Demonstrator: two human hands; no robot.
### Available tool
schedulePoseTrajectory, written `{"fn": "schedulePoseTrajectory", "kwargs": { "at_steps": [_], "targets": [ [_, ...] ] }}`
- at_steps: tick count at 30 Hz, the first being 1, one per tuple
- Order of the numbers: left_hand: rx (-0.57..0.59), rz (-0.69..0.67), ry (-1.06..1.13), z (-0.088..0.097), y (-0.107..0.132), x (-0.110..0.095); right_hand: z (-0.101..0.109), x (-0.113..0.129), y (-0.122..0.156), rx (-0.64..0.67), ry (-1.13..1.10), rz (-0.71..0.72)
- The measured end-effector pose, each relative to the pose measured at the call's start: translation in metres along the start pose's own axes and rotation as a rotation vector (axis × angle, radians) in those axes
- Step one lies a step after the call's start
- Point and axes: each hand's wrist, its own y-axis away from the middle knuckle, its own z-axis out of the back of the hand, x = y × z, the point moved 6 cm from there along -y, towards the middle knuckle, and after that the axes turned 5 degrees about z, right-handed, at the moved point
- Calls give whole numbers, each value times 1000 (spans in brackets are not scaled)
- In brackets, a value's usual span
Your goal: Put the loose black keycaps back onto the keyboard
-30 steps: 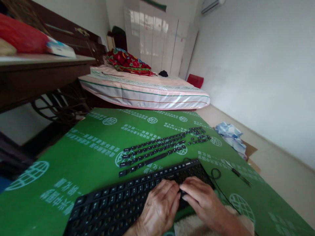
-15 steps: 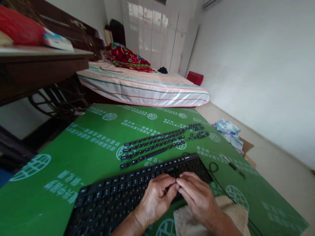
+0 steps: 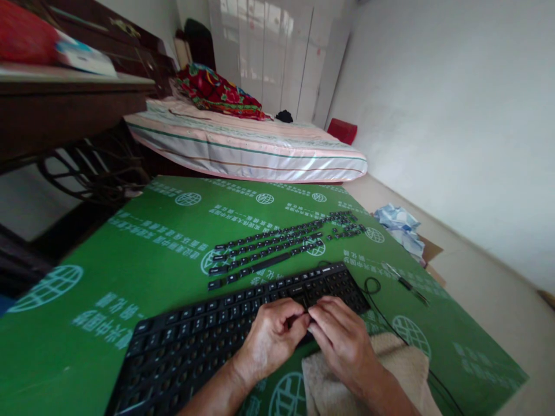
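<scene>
A black keyboard (image 3: 191, 341) lies aslant in front of me, with many of its key positions bare and a row of keys along its far side. Over its right part, my left hand (image 3: 277, 326) and my right hand (image 3: 340, 329) meet at the fingertips. Both are closed in a pinch; a small dark bit shows between them, too hidden to name. Beyond the keyboard, loose black keycaps (image 3: 264, 248) are laid out in rows on the green board (image 3: 143, 254). A beige cloth (image 3: 381, 358) lies under my right wrist.
A cable (image 3: 384, 315) loops off the keyboard's right side. Near the board's right edge lies a thin tool with a dark handle (image 3: 407, 284). Past the far edge stands a bed (image 3: 243, 144); a wooden sewing-machine table (image 3: 78, 110) is at left.
The whole view has shifted slightly, so things sit a little higher and further left. Both hands stay pinched together over the keyboard; the keycap rows look unchanged.
</scene>
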Motion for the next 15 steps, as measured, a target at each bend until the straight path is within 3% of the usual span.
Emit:
{"fn": "schedulePoseTrajectory", "kwargs": {
  "at_steps": [15],
  "targets": [
    [-1, -49, -57, -2, 1, -4, -4, -4, 0, 104, 64, -10]
  ]
}}
